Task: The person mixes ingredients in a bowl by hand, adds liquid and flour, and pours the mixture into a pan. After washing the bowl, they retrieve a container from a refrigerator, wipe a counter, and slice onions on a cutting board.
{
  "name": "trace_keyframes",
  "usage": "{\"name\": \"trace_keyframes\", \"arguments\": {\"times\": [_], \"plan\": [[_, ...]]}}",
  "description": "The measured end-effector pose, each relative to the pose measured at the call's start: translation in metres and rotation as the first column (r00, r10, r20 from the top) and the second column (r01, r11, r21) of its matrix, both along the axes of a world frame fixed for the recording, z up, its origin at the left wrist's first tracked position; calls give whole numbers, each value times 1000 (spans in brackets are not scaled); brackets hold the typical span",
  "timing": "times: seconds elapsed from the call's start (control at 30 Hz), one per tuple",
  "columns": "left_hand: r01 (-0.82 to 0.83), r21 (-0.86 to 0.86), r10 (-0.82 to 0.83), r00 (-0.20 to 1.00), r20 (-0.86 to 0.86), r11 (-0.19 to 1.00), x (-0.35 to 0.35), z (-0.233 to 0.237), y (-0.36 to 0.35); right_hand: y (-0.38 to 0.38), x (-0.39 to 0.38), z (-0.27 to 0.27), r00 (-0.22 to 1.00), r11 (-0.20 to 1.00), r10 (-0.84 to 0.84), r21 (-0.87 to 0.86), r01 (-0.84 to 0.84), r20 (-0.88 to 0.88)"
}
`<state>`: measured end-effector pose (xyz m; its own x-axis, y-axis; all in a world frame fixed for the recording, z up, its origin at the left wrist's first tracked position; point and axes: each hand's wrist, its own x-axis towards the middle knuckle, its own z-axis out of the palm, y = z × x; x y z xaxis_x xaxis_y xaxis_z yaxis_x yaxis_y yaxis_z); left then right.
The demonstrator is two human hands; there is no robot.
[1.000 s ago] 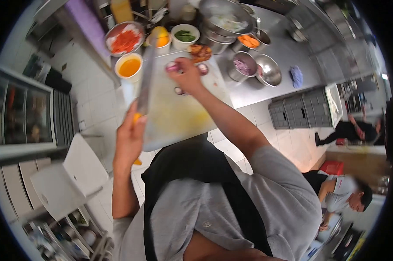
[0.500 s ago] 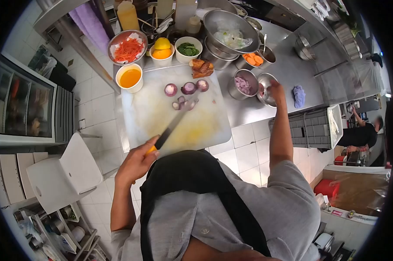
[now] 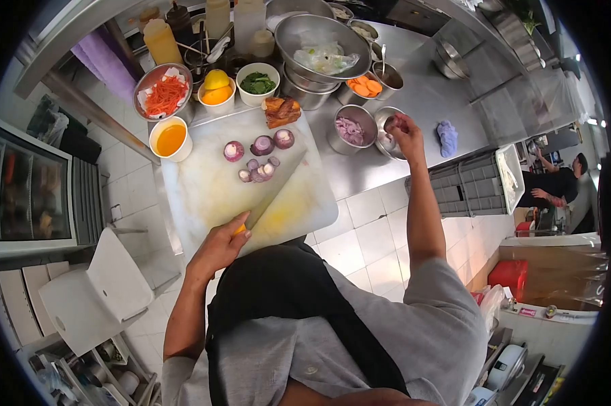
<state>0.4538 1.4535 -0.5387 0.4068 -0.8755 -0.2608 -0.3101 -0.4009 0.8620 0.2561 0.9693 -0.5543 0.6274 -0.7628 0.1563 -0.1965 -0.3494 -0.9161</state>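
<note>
My left hand (image 3: 219,245) is wrapped round the yellow handle of a knife (image 3: 277,196), its blade slanting over the cutting board (image 3: 200,206). Beyond the blade are several purple onion halves (image 3: 263,145) and a cluster of small purple onions (image 3: 259,170). At the rim of a metal bowl (image 3: 384,143), my right hand (image 3: 408,141) has its fingers pinched together. Something dark reddish shows at those fingertips, too small to name. Beside that bowl stands a metal container (image 3: 340,143) of cut purple onion (image 3: 351,130).
Along the board's far side stand a bowl of shredded carrot (image 3: 165,95), a cup of orange liquid (image 3: 171,140), lemons (image 3: 216,80), chopped greens (image 3: 258,83) and a browned chunk of food (image 3: 281,112). A purple cloth (image 3: 447,138) lies right. Another person (image 3: 556,186) stands far right.
The view has shifted, moving the counter leftward in frame. The knife blade has swung from over the small onions to their right. My right hand has risen slightly at the bowl.
</note>
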Motion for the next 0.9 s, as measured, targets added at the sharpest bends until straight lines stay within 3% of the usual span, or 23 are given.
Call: {"name": "trace_keyframes", "arguments": {"times": [0.07, 0.13, 0.27, 0.3, 0.4, 0.53, 0.63, 0.73, 0.77, 0.87, 0.9], "plan": [[-3, -32, 4, 1000, 26, 999, 0, 2, 5, 67, 20, 28, 976, 991, 101, 68, -116, 193], [-28, 12, 28, 1000, 0, 1000, -2, 23, 1, 131, 41, 17, 943, 963, 196, 129, -237, 268], [-68, -79, 72, 996, 54, 995, -2, 28, 9, 240, 79, -21, 960, 963, 251, -134, -234, 125], [-64, -86, 71, 994, 80, 994, 0, 29, 9, 252, 81, -34, 972, 977, 206, -81, -198, 111], [-59, -56, 66, 987, 146, 997, -1, 33, 17, 270, 81, -44, 992, 944, 127, -307, -123, -8], [-33, 78, 19, 986, 168, 996, -1, 46, 27, 275, 80, -46, 994, 937, 93, -342, -67, 58], [-9, 93, -8, 983, 182, 996, -2, 48, 35, 273, 80, -56, 986, 977, 39, -211, -4, 160], [-2, 3, 1, 975, 222, 1000, -2, 42, 41, 268, 73, -66, 974, 996, 49, -84, -31, 220], [-14, 32, 8, 980, 200, 999, -2, 42, 42, 267, 73, -67, 971, 994, 62, -107, -38, 232], [-35, 78, 22, 988, 153, 996, 2, 45, 43, 271, 75, -50, 989, 977, 90, -205, -63, 122], [-35, 68, 25, 989, 144, 997, 3, 44, 45, 271, 78, -40, 995, 940, 99, -326, -95, -2]]}}
